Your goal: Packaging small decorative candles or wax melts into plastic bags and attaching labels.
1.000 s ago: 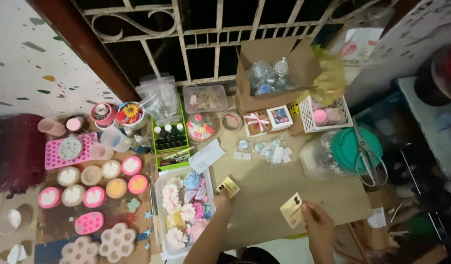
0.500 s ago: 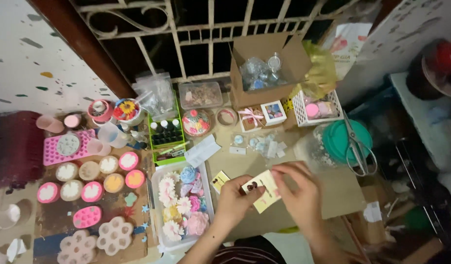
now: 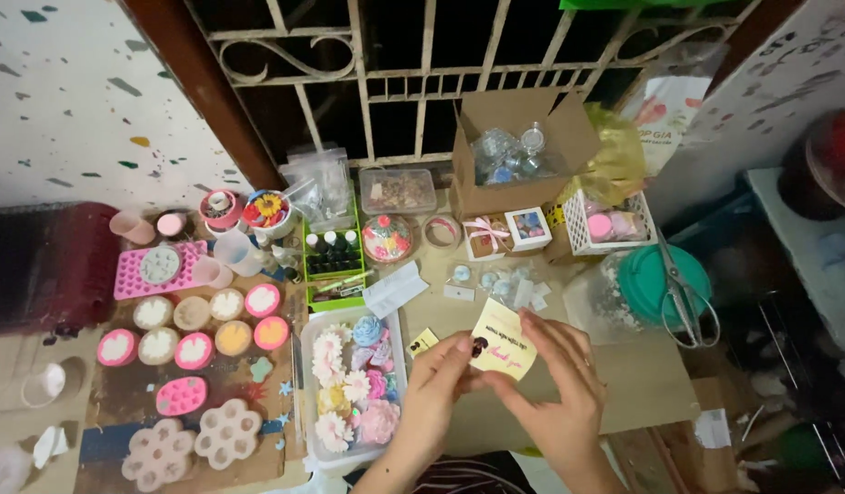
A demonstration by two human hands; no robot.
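Holding a small pale yellow card (image 3: 503,351) between both hands, I see my left hand (image 3: 438,391) pinching its left edge with thumb and fingertips while my right hand (image 3: 558,389) closes on its lower right side, fingers spread over the top. The card sits lifted above the brown surface (image 3: 642,384), near the lower middle of the view.

Just left of my left hand lies a clear tray of pastel flower-shaped pieces (image 3: 354,389), and a small yellow tag (image 3: 423,341) rests on the surface between that tray and the card. Further left are round pink and cream moulds (image 3: 193,329) in rows, with flower-shaped moulds (image 3: 195,444) below them. Beyond my hands, away from me, scattered small packets (image 3: 495,282) lie close to the card, then a green rack of small bottles (image 3: 334,259), a round clear container (image 3: 387,240), a little gift box with a ribbon (image 3: 485,236) and an open cardboard box (image 3: 518,151) with clear jars inside. To the right of my right hand, a teal lid (image 3: 662,284) carries a pair of scissors (image 3: 680,293); a white basket (image 3: 607,221) stands behind it. Nothing lies between my hands and the card.

The surface is crowded, its bare part mostly under and to the right of my hands. Behind it runs a white metal window grille (image 3: 395,82); speckled white wall (image 3: 65,101) shows on the left.
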